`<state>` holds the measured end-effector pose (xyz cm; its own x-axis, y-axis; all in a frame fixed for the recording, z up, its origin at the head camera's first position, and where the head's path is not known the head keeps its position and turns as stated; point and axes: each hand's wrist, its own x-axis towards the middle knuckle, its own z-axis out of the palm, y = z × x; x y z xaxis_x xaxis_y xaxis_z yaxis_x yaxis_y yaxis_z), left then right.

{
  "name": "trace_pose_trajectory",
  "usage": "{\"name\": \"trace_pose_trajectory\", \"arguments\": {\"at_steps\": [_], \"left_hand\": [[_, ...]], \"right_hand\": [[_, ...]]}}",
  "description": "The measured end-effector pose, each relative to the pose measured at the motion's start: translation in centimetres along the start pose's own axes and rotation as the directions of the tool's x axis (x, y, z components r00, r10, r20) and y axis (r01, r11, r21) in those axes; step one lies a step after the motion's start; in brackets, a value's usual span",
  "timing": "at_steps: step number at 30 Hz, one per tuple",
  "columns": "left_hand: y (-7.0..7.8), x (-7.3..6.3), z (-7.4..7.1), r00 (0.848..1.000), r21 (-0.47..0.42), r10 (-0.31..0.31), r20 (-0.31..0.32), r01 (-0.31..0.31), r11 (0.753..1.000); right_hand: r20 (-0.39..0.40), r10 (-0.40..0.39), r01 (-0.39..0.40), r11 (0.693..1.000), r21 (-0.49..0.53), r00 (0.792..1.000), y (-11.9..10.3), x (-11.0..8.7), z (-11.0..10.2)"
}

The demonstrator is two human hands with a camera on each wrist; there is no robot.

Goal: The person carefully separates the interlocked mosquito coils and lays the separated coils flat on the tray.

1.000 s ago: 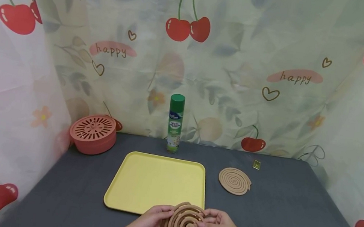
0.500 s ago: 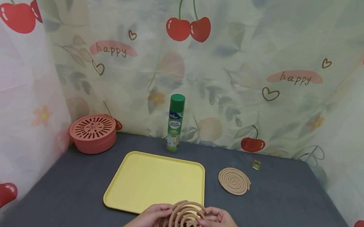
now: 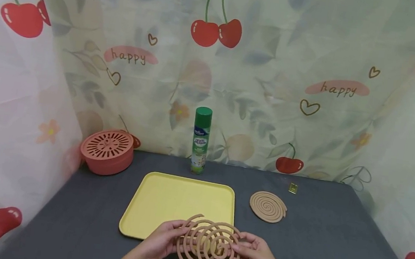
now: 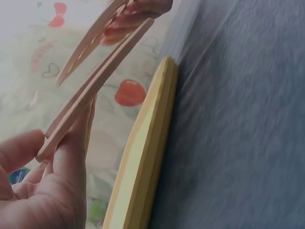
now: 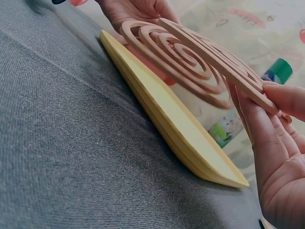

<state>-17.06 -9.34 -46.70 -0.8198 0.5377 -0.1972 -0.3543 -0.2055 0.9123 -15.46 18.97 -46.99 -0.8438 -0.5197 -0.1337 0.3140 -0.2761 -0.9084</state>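
Note:
Two brown mosquito coils overlap in the head view, but the wrist views show them apart with a narrow gap. My left hand (image 3: 160, 240) pinches the edge of the left mosquito coil (image 4: 97, 86) between thumb and fingers. The right mosquito coil (image 5: 219, 66) is gripped at its edge by my right hand (image 3: 259, 257), thumb on the near face. Both coils are tilted up above the table, over the front right corner of the yellow tray (image 3: 179, 203). Parts of the left coil are hidden behind the right one.
Another flat coil (image 3: 268, 207) lies right of the tray, with a small gold-coloured piece (image 3: 293, 188) behind it. A green spray can (image 3: 200, 141) stands at the back. The pink round container (image 3: 107, 152) with a slotted lid sits at the back left.
The coils, nested together a second ago, are now two separate spirals. My left hand has moved left and slightly up with one, while my right hand has barely moved.

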Motion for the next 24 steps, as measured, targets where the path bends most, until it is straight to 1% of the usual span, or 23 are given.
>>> {"name": "trace_pose_trajectory", "arguments": {"at_steps": [6, 11, 17, 21, 23, 24], "left_hand": [[0.7, -0.2, -1.3, 0.999, 0.006, 0.005, -0.040, -0.004, 1.000], [1.9, -0.1, -2.5, 0.997, 0.015, 0.023, -0.071, -0.022, 1.000], [3.4, 0.4, -4.4, 0.991, -0.009, 0.035, -0.131, -0.036, 0.999], [4.2, 0.9, -5.8, 0.988, -0.016, 0.047, -0.148, -0.050, 0.999], [4.6, 1.2, -6.6, 0.984, -0.005, 0.054, -0.170, -0.055, 0.998], [4.7, 1.3, -7.0, 0.980, -0.002, 0.056, -0.190, -0.057, 0.998]], "right_hand": [[-0.053, 0.019, -0.019, 1.000, -0.001, 0.998, -0.1, 0.0, -0.4], [-0.084, 0.024, -0.023, 1.000, 0.007, 0.996, 0.0, 0.1, -0.5], [-0.099, 0.033, -0.032, 0.999, 0.012, 0.995, -0.1, 0.1, -0.5], [-0.095, 0.031, -0.030, 0.999, 0.014, 0.995, -0.1, 0.1, -0.5], [-0.097, 0.032, -0.031, 0.999, 0.017, 0.995, -0.1, 0.1, -0.5], [-0.099, 0.035, -0.033, 0.999, 0.018, 0.995, 0.0, 0.1, -0.5]]}}
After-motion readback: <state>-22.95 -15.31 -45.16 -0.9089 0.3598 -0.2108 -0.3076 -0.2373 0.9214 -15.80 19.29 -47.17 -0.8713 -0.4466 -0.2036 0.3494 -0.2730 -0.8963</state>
